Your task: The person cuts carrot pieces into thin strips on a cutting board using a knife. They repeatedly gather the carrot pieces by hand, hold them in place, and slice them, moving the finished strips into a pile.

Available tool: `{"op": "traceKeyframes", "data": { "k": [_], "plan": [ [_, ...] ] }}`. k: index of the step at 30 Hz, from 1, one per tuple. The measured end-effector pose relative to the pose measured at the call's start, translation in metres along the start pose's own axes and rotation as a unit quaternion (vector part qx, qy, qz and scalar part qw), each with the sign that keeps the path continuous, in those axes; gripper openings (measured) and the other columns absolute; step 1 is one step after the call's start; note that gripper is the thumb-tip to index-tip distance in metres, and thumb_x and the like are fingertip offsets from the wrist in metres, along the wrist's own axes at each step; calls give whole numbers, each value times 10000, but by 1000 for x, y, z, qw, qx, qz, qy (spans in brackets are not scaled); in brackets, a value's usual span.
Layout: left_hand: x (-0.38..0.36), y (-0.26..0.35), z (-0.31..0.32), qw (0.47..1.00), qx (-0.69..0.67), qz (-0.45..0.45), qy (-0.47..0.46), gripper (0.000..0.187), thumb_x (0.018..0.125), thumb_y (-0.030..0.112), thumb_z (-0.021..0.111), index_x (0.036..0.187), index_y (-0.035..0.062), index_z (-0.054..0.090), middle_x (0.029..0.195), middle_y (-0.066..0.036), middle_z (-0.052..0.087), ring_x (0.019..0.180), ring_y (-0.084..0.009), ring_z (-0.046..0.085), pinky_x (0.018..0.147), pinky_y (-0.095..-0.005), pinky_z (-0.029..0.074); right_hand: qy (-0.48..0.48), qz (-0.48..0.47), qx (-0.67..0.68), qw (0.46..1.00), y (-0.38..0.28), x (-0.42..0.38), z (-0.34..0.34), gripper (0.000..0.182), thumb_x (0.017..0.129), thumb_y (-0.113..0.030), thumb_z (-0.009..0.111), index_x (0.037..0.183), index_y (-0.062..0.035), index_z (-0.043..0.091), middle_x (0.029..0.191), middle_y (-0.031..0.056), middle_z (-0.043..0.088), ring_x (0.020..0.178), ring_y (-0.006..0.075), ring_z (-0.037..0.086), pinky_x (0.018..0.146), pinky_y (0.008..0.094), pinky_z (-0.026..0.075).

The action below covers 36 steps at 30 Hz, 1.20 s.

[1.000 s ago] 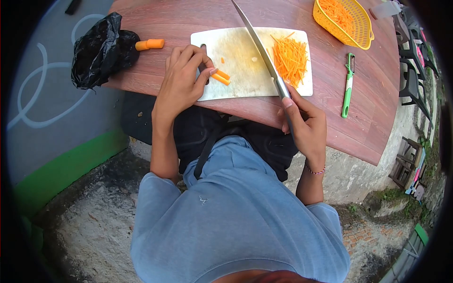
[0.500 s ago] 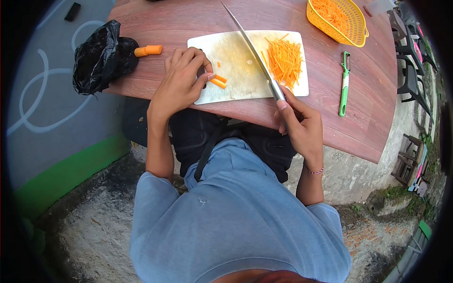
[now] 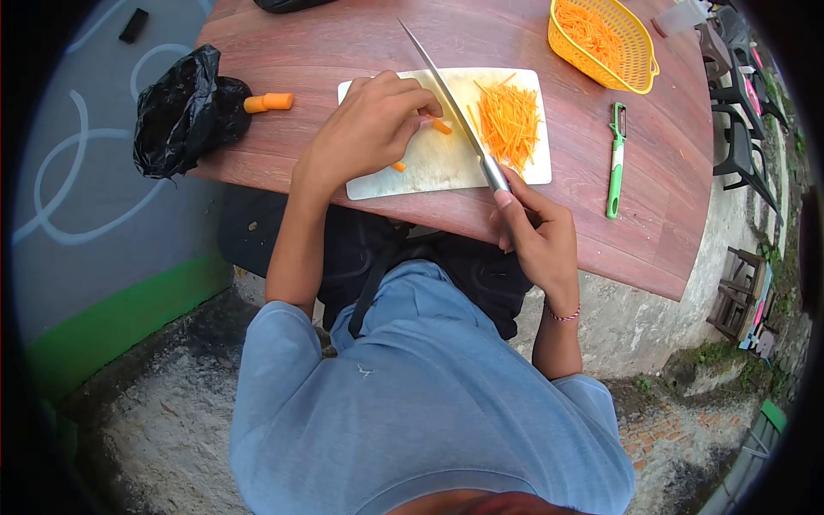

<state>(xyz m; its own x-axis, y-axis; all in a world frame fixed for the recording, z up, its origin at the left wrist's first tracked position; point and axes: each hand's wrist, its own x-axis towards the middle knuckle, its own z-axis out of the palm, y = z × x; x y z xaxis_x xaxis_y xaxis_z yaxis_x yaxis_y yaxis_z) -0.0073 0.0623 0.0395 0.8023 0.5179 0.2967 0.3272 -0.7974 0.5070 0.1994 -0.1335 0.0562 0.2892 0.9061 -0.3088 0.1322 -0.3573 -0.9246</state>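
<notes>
Two hands share the white cutting board (image 3: 429, 168): the left hand (image 3: 378, 127) has its thumb and fingertips pinched, it seems, on one end of a carrot piece (image 3: 441, 126), while the right hand (image 3: 547, 238) is wrapped around the handle of a knife (image 3: 455, 106). The blade slants over the board, between that piece and a heap of carrot shreds (image 3: 511, 123). A second piece (image 3: 398, 167) lies at the board's near left, just below the left wrist.

The step in hand looks like setting the carrot piece in place beside the blade for slicing. The next move probably calls for a steady hold on it with fingertips tucked back, and for bringing the edge down under control; a loose piece could roll.

Compared with half a second ago, the left hand has come away from the board's left end toward its middle, bringing one piece nearer the knife. The two pieces, side by side then, are now well apart. The right hand keeps much the same hold.
</notes>
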Motion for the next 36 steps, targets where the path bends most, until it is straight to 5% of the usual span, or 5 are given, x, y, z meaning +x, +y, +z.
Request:
{"op": "traceKeyframes", "data": {
  "k": [5, 14, 36],
  "plan": [
    [-2, 4, 12, 991, 46, -45, 115, 192, 913, 99, 779, 1099, 74, 736, 1111, -78, 737, 1122, -314, 650, 1026, -452, 473, 2, 0, -8, 1000, -2, -1, 0, 423, 1082, -196, 678, 1469, -28, 664, 746, 22, 683, 575, 65, 589, 546, 265, 492],
    [-28, 16, 34, 981, 96, -31, 168, 156, 902, 184, 823, 1024, 87, 825, 1095, -7, 802, 1111, -224, 675, 1071, -487, 398, -34, 17, 7, 999, -6, -2, 4, 414, 1096, -177, 652, 1486, -39, 654, 776, 32, 696, 569, 66, 596, 534, 259, 494],
    [-30, 16, 42, 981, 71, -12, 181, 149, 874, 179, 837, 1000, 102, 854, 1136, -12, 793, 1100, -255, 665, 1043, -466, 457, -17, 4, 3, 1000, -7, -6, 14, 413, 1095, -171, 656, 1485, -33, 653, 764, 18, 676, 567, 59, 584, 533, 252, 483]
  ]
}}
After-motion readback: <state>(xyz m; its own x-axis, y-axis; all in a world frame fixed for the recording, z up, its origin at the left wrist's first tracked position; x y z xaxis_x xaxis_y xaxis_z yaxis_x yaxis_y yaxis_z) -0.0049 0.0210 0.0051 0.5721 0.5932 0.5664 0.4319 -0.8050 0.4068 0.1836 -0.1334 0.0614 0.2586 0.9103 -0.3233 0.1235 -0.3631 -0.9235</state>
